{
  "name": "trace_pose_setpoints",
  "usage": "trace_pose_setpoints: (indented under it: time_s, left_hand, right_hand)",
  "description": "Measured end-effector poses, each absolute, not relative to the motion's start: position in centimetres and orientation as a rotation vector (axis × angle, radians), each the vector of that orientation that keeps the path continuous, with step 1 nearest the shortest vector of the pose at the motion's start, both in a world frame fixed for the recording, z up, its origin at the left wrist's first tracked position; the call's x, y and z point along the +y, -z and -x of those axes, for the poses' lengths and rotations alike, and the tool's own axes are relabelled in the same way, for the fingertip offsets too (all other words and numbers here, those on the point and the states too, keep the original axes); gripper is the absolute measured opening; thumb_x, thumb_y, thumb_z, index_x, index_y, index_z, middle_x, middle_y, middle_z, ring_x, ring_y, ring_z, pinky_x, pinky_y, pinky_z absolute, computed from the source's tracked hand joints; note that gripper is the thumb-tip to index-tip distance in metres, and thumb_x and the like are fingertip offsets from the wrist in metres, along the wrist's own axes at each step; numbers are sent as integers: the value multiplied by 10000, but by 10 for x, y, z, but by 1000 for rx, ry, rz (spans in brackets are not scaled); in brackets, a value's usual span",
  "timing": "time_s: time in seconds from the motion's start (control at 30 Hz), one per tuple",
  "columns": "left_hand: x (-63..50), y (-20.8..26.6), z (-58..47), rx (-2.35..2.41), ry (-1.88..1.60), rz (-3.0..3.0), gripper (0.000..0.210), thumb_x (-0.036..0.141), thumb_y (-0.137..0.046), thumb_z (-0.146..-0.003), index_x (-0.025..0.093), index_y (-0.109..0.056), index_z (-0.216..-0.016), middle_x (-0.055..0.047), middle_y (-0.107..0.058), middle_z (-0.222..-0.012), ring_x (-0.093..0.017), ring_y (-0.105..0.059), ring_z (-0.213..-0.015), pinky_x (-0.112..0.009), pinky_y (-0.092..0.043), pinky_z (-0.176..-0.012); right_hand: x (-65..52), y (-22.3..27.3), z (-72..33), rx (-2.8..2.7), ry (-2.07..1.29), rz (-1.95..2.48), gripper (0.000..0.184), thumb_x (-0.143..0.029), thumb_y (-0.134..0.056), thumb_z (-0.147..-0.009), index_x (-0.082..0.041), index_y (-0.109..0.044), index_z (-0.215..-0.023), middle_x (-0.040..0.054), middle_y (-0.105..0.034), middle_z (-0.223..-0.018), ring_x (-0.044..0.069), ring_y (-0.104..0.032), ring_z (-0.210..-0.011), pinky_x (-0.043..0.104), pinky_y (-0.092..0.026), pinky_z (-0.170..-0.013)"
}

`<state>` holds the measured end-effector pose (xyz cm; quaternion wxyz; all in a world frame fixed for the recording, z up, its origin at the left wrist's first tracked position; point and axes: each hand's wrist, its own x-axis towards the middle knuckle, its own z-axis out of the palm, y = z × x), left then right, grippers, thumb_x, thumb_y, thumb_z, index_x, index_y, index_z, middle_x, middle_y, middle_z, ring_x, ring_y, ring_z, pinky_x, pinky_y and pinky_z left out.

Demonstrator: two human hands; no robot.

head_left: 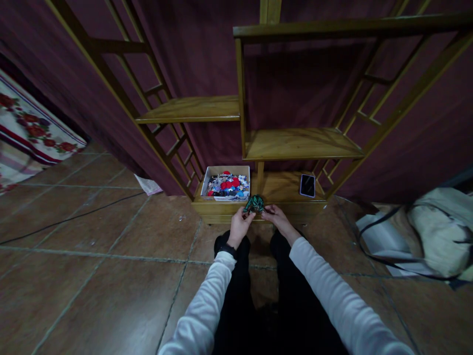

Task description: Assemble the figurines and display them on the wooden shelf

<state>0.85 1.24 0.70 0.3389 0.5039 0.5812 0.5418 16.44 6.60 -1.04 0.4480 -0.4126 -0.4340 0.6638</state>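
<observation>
I take this for a room in a home. In front of me is a decorative wooden shelf unit (303, 143) with lattice sides, backed by a burgundy curtain (201, 59). A cloth printed with red flowers (37, 125), like household bedding, drapes at my left; a soft pale bag (438, 234) slumps on the brown tiled floor (92, 301) at my right, and a phone (307, 186) lies on the lowest shelf.

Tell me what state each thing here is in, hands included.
Left hand: pinching the green item
Right hand: fingertips on the green item
Green item: held between both hands
Box: open, holding many small colourful pieces
Phone: lying flat, screen dark
Cable: uncoiled on the floor
Bag: slumped
Curtain: hanging
</observation>
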Motion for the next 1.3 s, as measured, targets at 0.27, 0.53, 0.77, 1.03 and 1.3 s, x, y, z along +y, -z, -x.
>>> trace_pose_setpoints:
  time_s: [0.27,0.53,0.77,1.03,1.3]
  left_hand:
    - [5,-10,-12,1814,-1174,-1625,342,434,-593,-746,196,-559,-990,-43,-635,-725,-195,-608,-685,-267,-414,-629]
    - [-2,-11,-13,2019,-977,-2037,409,507,-492,-796,150,-557,-986,-106,-619,-761,-247,-596,-759,-313,-395,-684]
    - [-14,-24,-16,1998,-888,-2345,322,434,-437,-847,150,-573,-914,-117,-613,-785,-239,-572,-810,-344,-364,-783]
    - [-14,-26,-18,1977,-803,-2440,277,379,-424,-861,149,-572,-907,-125,-612,-803,-243,-554,-827,-361,-339,-802]
    - [-11,-28,-13,1914,-770,-2493,270,376,-438,-851,148,-583,-860,-132,-601,-784,-253,-541,-825,-373,-328,-793]
  right_hand:
    - [72,25,-168,-1059,-1654,977,439,-322,-785,-464,-207,-529,-801,-14,-624,-806,156,-595,-761,329,-465,-768]
    - [71,21,-173,-1042,-1638,971,404,-300,-755,-482,-207,-527,-802,-4,-627,-819,164,-583,-788,318,-455,-760]
    - [70,14,-171,-1092,-1608,958,316,-296,-719,-511,-217,-520,-743,-29,-596,-710,132,-553,-683,272,-439,-679]
    - [72,16,-172,-1150,-1580,1007,317,-319,-700,-527,-221,-534,-778,-14,-623,-722,155,-568,-718,270,-423,-660]
    - [74,19,-170,-1199,-1524,1009,291,-302,-703,-518,-207,-534,-736,-27,-621,-739,128,-536,-689,247,-398,-656]
